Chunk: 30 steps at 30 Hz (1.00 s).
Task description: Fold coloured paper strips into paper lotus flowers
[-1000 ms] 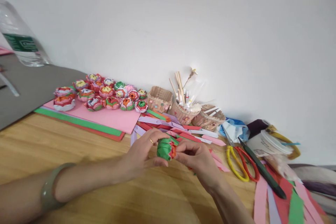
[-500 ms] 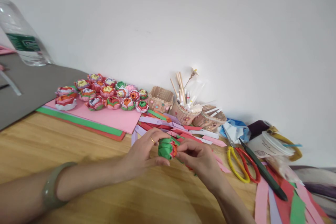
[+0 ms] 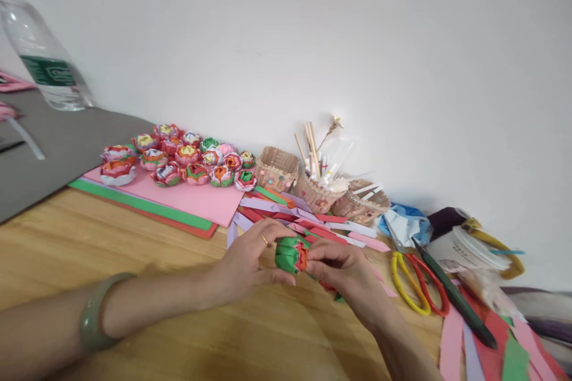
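A small folded paper flower (image 3: 286, 255), green outside with pink and orange petals at its right end, is held above the table between both hands. My left hand (image 3: 248, 259), with a ring and a green bangle on its wrist, curves its thumb and fingers around the green side. Fingers of my right hand (image 3: 342, 265) pinch at the orange petals; what lies between the fingertips is hidden. Red and green paper shows just below the right hand, partly covered. Behind the hands lie folded paper strips (image 3: 313, 217) in purple, red, white and pink.
Finished paper flowers (image 3: 187, 155) sit on stacked coloured sheets (image 3: 214, 205). Three small woven-looking baskets (image 3: 277, 168) stand by the wall, two with sticks or strips inside. Scissors (image 3: 411, 286), a dark green pen-like tool (image 3: 460, 297) and a white tub (image 3: 467, 250) lie right. A bottle (image 3: 49, 65) stands left.
The whole view has shifted slightly, with things appearing a little farther right. Both hands keep nearly the same hold on the paper flower, which has turned slightly.
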Each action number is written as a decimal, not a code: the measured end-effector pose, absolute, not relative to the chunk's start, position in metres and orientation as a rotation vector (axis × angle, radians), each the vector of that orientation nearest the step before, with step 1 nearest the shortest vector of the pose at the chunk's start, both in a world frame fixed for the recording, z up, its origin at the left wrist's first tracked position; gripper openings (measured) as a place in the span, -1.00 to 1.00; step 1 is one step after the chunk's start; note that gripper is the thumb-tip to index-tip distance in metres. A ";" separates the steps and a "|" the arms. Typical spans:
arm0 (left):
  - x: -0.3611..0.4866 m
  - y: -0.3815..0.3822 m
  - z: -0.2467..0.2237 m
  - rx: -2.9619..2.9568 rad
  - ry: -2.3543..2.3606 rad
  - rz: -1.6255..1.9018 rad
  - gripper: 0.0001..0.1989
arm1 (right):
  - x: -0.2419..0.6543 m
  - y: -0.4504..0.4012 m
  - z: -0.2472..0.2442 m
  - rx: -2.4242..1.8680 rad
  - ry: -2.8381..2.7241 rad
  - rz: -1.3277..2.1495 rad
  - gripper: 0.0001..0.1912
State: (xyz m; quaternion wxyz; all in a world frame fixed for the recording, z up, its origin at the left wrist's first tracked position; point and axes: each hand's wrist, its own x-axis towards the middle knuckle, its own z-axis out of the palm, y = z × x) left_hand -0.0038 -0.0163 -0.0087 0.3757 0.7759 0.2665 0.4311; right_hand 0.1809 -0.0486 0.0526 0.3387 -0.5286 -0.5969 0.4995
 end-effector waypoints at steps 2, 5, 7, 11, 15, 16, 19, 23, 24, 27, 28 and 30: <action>-0.004 -0.016 -0.009 1.961 0.697 1.105 -0.48 | 0.183 -0.048 0.053 -1.358 -1.624 1.283 -0.78; -0.003 -0.015 -0.008 1.958 0.679 1.099 -0.47 | 0.186 -0.048 0.055 -1.354 -1.686 1.270 -0.79; -0.003 -0.014 -0.008 1.973 0.658 1.100 -0.47 | 0.186 -0.048 0.056 -1.380 -1.680 1.262 -0.81; -0.002 -0.014 -0.007 1.963 0.635 1.091 -0.46 | 0.183 -0.049 0.055 -1.445 -1.624 1.234 -0.89; -0.002 -0.016 -0.006 1.874 0.645 1.023 -0.50 | 0.180 -0.049 0.051 -1.479 -1.618 1.173 -0.91; -0.001 -0.016 -0.005 1.841 0.652 0.997 -0.52 | 0.180 -0.049 0.050 -1.482 -1.619 1.156 -0.91; 0.000 -0.016 -0.002 1.740 0.687 0.932 -0.53 | 0.180 -0.048 0.048 -1.486 -1.615 1.142 -0.90; 0.002 -0.015 0.000 1.637 0.737 0.903 -0.54 | 0.184 -0.046 0.050 -1.445 -1.653 1.207 -0.88; 0.003 -0.014 0.000 1.610 0.743 0.907 -0.54 | 0.185 -0.046 0.051 -1.433 -1.686 1.213 -0.85; 0.004 -0.014 -0.001 1.539 0.733 0.921 -0.53 | 0.186 -0.046 0.054 -1.431 -1.779 1.164 -0.82; 0.005 -0.014 -0.001 1.521 0.720 0.918 -0.53 | 0.185 -0.047 0.054 -1.441 -1.787 1.123 -0.84; 0.005 -0.014 -0.002 1.480 0.693 0.905 -0.54 | 0.183 -0.048 0.053 -1.463 -1.781 1.023 -0.88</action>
